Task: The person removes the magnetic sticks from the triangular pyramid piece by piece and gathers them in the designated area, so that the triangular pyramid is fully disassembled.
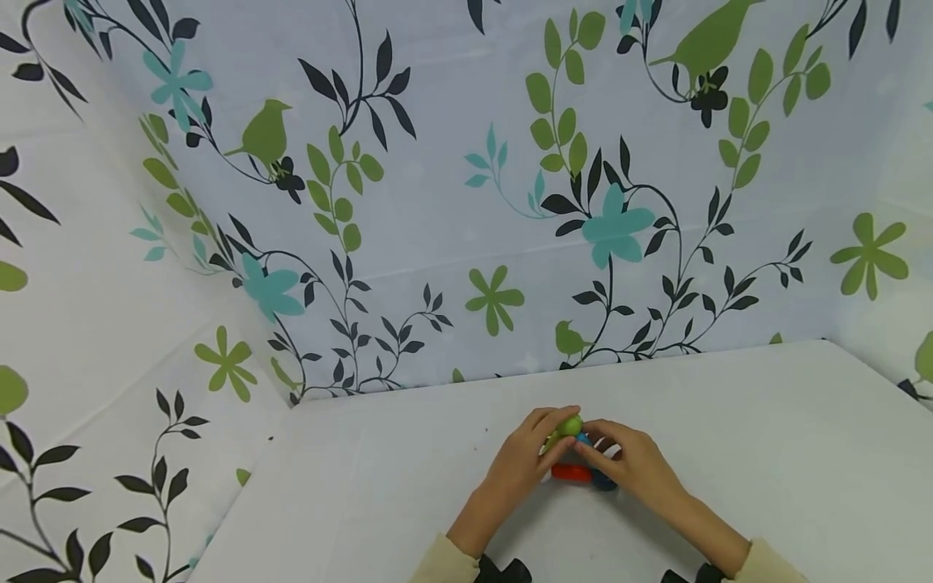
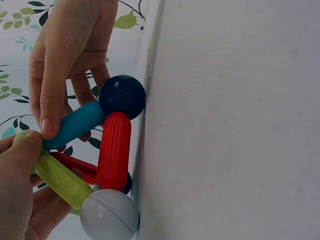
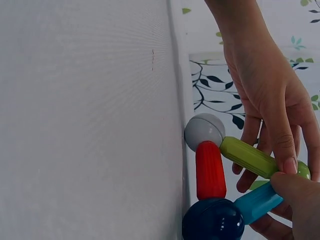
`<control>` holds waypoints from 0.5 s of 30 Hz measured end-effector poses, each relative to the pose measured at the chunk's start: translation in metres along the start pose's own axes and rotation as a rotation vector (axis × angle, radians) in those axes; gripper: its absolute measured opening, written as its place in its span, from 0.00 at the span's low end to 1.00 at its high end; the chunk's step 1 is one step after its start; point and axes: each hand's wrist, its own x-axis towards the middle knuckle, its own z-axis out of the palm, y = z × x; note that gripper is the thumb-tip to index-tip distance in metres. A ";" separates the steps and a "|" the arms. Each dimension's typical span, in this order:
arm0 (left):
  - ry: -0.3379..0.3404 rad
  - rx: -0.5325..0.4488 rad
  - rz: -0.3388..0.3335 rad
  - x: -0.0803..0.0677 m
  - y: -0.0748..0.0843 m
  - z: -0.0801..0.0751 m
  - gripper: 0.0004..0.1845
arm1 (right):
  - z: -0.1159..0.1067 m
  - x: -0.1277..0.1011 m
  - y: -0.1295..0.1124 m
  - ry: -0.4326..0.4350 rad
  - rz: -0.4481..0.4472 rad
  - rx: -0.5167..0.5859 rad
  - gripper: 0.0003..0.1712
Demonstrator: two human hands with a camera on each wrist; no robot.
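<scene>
While the toy frame of rods and balls [image 1: 576,463] stands on the white tabletop [image 1: 765,453], the left hand [image 1: 526,460] pinches its green rod [image 2: 59,178]; the right hand [image 1: 632,463] pinches its blue rod [image 2: 75,125] at the green ball [image 1: 569,425] on top.

Both forearms come in from the bottom edge of the head view and converge just below mid-frame. The left hand [image 1: 526,453] lies palm down, its fingers curled in a pinch at the tips. The right hand [image 1: 632,465] mirrors it, fingers bent inward, fingertips meeting the left's. Cream sleeves cover both wrists at the bottom edge.
</scene>
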 end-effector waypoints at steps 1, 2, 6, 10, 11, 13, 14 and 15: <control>0.001 -0.006 0.001 0.000 0.000 0.000 0.22 | 0.000 0.000 0.000 0.006 -0.011 0.005 0.14; 0.003 -0.009 0.003 0.001 0.000 0.000 0.21 | -0.001 0.000 0.000 0.010 -0.019 0.009 0.14; -0.005 -0.028 -0.004 0.001 0.000 -0.001 0.21 | -0.002 0.000 0.001 0.005 -0.027 0.031 0.14; -0.029 -0.054 -0.015 0.001 0.000 -0.001 0.21 | -0.003 0.000 0.002 -0.011 -0.026 0.030 0.15; -0.034 -0.059 -0.015 0.000 -0.001 -0.001 0.20 | -0.004 0.000 0.002 -0.014 -0.030 0.027 0.15; -0.042 -0.068 -0.014 0.000 -0.001 0.000 0.20 | -0.004 0.000 0.003 -0.015 -0.041 0.020 0.14; -0.043 -0.068 -0.011 0.000 -0.002 0.001 0.20 | -0.005 0.000 0.003 -0.014 -0.048 0.014 0.14; -0.041 -0.067 -0.007 0.000 -0.002 0.001 0.20 | -0.005 0.000 0.003 -0.010 -0.057 0.010 0.14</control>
